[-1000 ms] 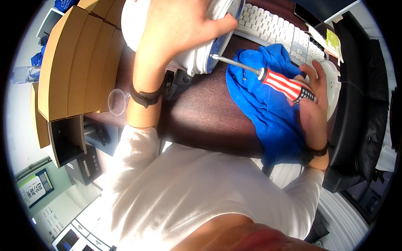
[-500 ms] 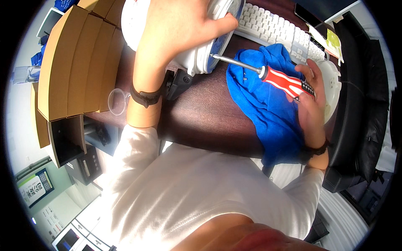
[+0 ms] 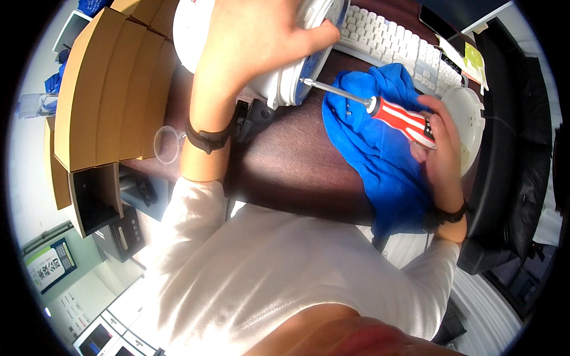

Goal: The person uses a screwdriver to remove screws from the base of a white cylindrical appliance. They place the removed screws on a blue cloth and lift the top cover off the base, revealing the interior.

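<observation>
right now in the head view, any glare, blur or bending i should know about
Head view: bright light washes out the white shirt; fisheye bends the cardboard boxes and keyboard near the black rim; the red-handled screwdriver in the right hand looks sharp, as does the left hand.

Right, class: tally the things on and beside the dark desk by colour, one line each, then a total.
White: 3, round housing, keyboard, round cover
Blue: 1, cloth
Red and white: 1, screwdriver
Brown: 1, stack of cardboard boxes
Total: 6
</observation>
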### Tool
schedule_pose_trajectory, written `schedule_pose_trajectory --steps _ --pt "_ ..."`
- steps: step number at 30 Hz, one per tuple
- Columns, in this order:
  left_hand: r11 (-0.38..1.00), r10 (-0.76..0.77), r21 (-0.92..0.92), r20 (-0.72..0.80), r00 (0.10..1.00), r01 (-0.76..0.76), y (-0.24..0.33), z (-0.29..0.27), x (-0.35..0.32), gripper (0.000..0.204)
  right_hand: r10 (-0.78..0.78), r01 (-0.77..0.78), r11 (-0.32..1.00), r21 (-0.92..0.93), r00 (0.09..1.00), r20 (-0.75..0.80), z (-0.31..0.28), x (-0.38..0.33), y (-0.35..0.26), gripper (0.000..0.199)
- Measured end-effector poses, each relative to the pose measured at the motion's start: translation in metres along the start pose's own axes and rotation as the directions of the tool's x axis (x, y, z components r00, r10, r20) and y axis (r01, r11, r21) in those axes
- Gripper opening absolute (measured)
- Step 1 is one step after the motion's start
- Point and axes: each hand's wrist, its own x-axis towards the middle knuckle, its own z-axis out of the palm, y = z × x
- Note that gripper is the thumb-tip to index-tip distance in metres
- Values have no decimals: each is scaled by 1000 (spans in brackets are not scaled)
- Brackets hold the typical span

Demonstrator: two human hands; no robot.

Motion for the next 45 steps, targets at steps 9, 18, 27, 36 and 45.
schedule_pose_trajectory --steps 9,18,27,36,45 --pt "1000 -2 5 10 1000 2 -2 2 1 61 163 -190 953 235 978 130 -3 8 -1 39" --pt "1000 8 10 -3 1000 -8 -1 1 0 62 -104 105 994 -23 994 46 6 1 2 35" --pt "1000 11 12 -9 1000 -11 -1 0 -1 60 293 -318 947 45 912 287 -2 5 3 33" --pt "999 32 21 -31 999 -31 -3 2 -1 58 67 -134 909 394 981 181 -2 5 11 29" --pt "1000 20 7 -20 1000 -19 -2 1 0 59 211 -194 864 465 977 15 3 5 7 33"
